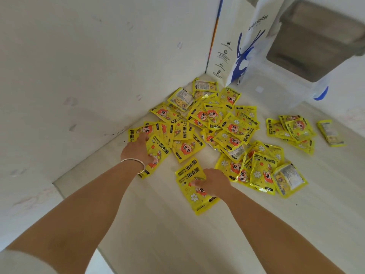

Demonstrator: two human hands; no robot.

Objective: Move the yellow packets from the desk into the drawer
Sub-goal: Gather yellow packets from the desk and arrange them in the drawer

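Observation:
Several yellow packets with an orange cartoon figure lie scattered in a heap on the pale desk, toward the wall corner. My left hand, a silver bangle on its wrist, rests on the packets at the heap's left edge. My right hand presses its fingers down on two overlapping packets lying apart at the front of the heap. A smaller group of packets lies to the right. No drawer is in view.
A white wall borders the desk on the left and back. A white paper bag with blue print stands in the far corner. A clear plastic bin sits at the back right.

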